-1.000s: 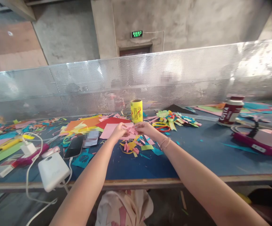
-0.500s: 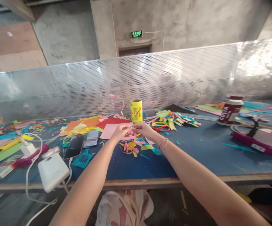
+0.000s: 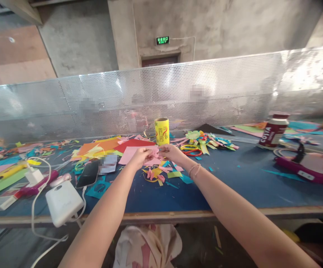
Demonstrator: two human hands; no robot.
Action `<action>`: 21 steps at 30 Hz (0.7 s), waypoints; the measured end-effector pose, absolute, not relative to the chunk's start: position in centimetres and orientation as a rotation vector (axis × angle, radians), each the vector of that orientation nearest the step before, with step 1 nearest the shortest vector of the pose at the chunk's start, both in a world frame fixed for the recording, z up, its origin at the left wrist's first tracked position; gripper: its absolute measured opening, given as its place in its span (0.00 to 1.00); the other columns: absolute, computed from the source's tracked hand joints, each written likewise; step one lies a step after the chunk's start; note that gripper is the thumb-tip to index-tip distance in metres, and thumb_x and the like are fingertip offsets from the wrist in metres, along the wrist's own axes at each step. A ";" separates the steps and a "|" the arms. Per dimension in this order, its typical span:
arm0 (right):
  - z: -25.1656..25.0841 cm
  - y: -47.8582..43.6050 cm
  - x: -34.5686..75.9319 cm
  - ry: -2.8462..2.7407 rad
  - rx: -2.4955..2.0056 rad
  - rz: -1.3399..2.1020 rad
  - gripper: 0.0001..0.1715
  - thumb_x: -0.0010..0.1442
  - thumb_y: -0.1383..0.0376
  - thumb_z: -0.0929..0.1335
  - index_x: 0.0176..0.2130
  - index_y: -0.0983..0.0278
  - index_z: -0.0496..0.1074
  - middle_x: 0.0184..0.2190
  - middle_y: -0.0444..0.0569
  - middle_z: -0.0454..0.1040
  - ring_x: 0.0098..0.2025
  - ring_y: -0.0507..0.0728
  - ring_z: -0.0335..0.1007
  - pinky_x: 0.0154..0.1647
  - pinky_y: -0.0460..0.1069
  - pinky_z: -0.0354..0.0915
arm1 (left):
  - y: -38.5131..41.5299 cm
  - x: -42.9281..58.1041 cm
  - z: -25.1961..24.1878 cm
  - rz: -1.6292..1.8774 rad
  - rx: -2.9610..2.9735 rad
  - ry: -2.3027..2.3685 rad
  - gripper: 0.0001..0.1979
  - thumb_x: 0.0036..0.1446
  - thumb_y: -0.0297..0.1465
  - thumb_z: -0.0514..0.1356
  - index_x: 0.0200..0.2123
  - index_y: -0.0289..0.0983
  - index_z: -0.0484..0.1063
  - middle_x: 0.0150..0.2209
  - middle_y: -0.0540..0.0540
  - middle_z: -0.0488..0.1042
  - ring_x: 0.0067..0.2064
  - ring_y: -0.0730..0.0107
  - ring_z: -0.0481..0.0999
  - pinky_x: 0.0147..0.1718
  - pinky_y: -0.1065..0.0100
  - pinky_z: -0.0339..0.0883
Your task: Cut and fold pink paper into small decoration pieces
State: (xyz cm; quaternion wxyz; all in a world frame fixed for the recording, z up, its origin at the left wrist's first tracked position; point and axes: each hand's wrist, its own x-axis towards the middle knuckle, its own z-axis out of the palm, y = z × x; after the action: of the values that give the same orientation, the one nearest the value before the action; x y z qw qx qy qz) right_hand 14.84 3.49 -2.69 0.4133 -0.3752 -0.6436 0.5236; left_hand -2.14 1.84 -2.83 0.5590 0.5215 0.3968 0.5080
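Between my two hands is a small piece of pink paper (image 3: 155,152) with a cut or folded shape, too small to make out in detail. My left hand (image 3: 142,156) pinches it from the left, fingers closed. From the right, my right hand (image 3: 171,153) also has its fingers closed on the paper. A flat pink sheet (image 3: 127,155) lies beneath and behind the left hand. Just behind the hands stands a yellow printed roll (image 3: 161,131). Loose paper scraps (image 3: 155,174) are heaped below the hands, and red-handled scissors (image 3: 192,150) rest right of my right hand.
On the left lie a phone (image 3: 88,174), a white power bank (image 3: 64,204) with its cable, and a yellow tool (image 3: 5,172). A Costa bottle (image 3: 274,132) and a purple-edged device (image 3: 306,171) are on the right. A perforated metal screen (image 3: 94,108) runs along the back.
My hands have drawn slightly apart, and the pink paper now shows more fully between the fingers. A person's hand at the right edge has shifted slightly.
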 end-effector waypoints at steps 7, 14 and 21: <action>-3.2 4.1 14.9 -1.611 -0.949 1.311 0.13 0.47 0.76 0.67 0.36 0.66 0.69 0.27 0.45 0.74 0.25 0.48 0.70 0.25 0.42 0.67 | 2.0 -2.4 -3.0 1.240 1.248 1.004 0.09 0.44 0.29 0.65 0.26 0.30 0.69 0.25 0.48 0.70 0.27 0.78 0.71 0.36 0.68 0.66; -2.5 3.2 15.1 -1.751 -0.953 1.289 0.12 0.43 0.76 0.68 0.32 0.67 0.68 0.26 0.43 0.71 0.25 0.48 0.69 0.27 0.44 0.68 | 2.2 -2.8 -3.0 1.283 1.238 1.064 0.17 0.43 0.24 0.65 0.38 0.34 0.66 0.25 0.51 0.71 0.27 0.75 0.73 0.35 0.66 0.68; -2.5 3.6 15.1 -1.748 -0.952 1.107 0.07 0.42 0.66 0.70 0.24 0.67 0.69 0.17 0.41 0.67 0.22 0.47 0.63 0.27 0.45 0.65 | 1.8 -2.8 -2.7 1.160 1.301 1.122 0.13 0.41 0.30 0.67 0.29 0.30 0.68 0.25 0.47 0.72 0.26 0.74 0.74 0.34 0.65 0.69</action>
State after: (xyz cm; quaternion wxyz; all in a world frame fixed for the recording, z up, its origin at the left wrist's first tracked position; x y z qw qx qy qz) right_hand 15.07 3.55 -2.49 0.4186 -0.3796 -0.6969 0.4415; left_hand -2.76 1.78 -2.70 0.5094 0.5400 0.4657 0.4817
